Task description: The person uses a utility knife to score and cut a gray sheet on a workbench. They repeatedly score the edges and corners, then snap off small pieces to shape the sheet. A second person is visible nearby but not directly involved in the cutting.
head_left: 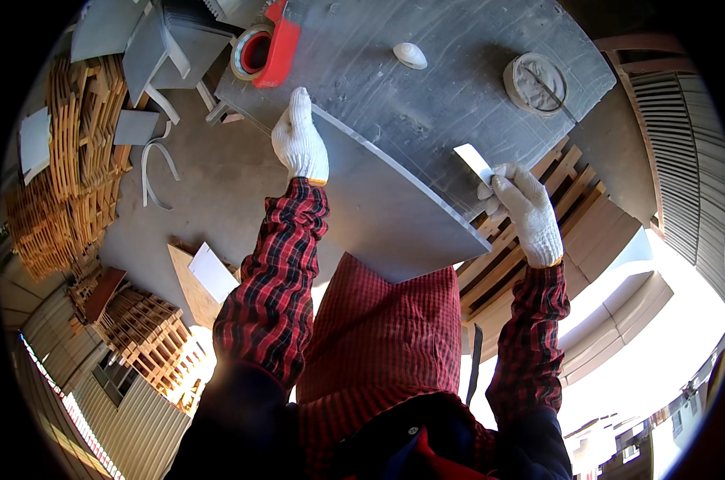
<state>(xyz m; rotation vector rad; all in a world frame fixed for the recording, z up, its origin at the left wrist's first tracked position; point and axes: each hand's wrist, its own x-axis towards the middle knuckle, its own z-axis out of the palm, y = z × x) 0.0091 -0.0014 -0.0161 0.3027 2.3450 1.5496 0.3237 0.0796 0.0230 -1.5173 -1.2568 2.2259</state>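
A white knitted glove covers my left hand (300,142), closed on the left corner of a flat grey panel (386,210). The panel leans at a tilt against the edge of a scuffed grey tabletop (354,56) and reaches down to my red checked apron. In my gloved right hand (524,204) a putty knife (473,163) is pinched, its pale flat blade pointing up and left over the tabletop, near the panel's right end. Farther off, a round tub (518,88) of grey paste has a thin stick or tool standing in it.
A red tape dispenser (281,50) lies at the table's far left, with a white oval object (410,55) farther right. Wooden pallets (82,152) are stacked at left, and slats (566,188) show under the table. Grey panels (142,44) stand at the upper left.
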